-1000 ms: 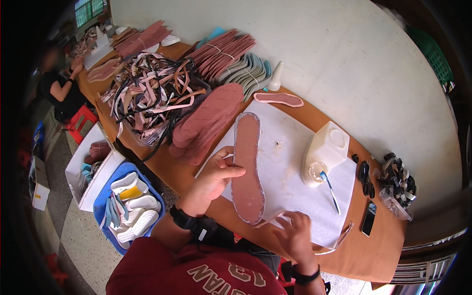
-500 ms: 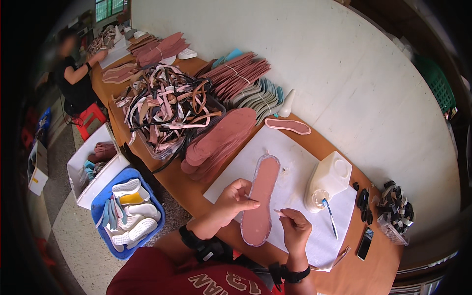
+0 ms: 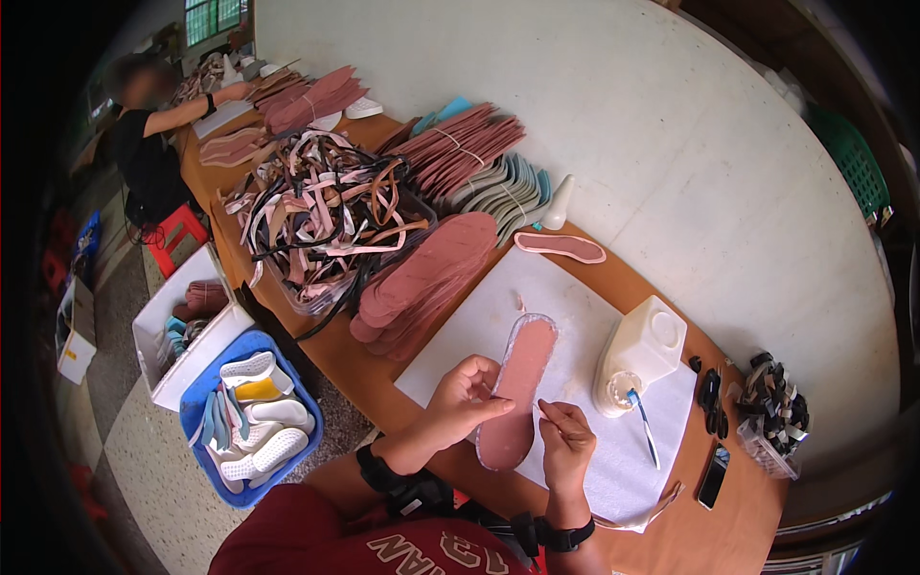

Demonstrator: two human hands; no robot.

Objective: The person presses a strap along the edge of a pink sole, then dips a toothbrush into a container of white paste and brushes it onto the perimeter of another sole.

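A reddish-brown insole point(image 3: 527, 355) with a pale, whitish border around its edge is held over the white sheet. My left hand point(image 3: 468, 401) grips it at its left side, thumb lying on top and the other fingers partly hidden. Close to the insole's right edge, my right hand point(image 3: 567, 439) is closed in a pinch on a small pale strip point(image 3: 536, 408), mostly covered by the fingertips. On the right of the sheet lies a white plastic bottle point(image 3: 644, 337) with an opening cut in it, and a blue-and-white brush point(image 3: 646, 431) leans out of it.
A pile of insoles point(image 3: 431, 273) lies left of the white sheet point(image 3: 470, 311), beside a bin of tangled strips point(image 3: 326, 206). Scissors point(image 3: 710, 398), a phone point(image 3: 713, 476) and a box of black scraps point(image 3: 771, 412) lie right. A blue basket point(image 3: 311, 443) stands lower left; a co-worker point(image 3: 149, 144) sits far left.
The insole has shifted slightly right and tilted, its lower end rising. My right hand has moved a little up and left toward its edge. The co-worker's arm now reaches farther right.
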